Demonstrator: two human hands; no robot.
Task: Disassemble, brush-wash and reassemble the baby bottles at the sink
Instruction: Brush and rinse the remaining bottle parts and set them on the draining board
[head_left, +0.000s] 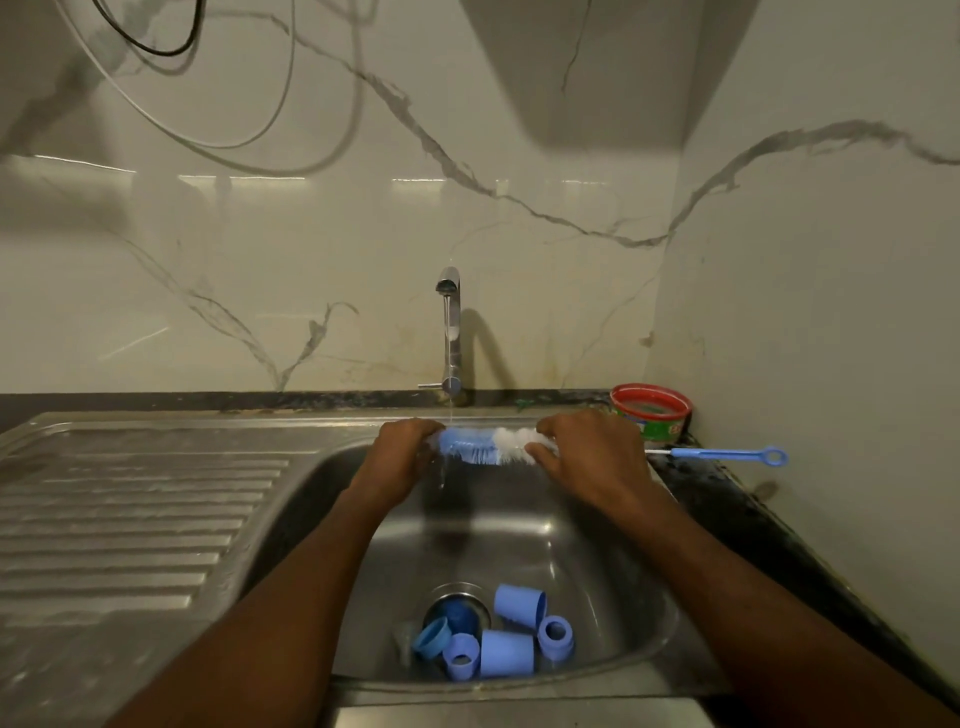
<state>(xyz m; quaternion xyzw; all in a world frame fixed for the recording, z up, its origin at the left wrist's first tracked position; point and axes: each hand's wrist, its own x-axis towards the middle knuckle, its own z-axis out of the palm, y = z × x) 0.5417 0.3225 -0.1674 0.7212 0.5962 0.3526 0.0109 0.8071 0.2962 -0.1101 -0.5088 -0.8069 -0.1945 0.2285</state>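
Five blue bottle parts (506, 652) lie nearest me in the sink (613, 561), clustered beside the drain (457, 610). Farther out I see my left hand (402, 457) and right hand (587, 454) each curled round an end of the bottle brush (488, 447), held level under the tap (449, 332), whose water runs onto the bristles. Beyond, a slim blue brush (727, 455) lies on the counter by a red-rimmed tub (652, 413).
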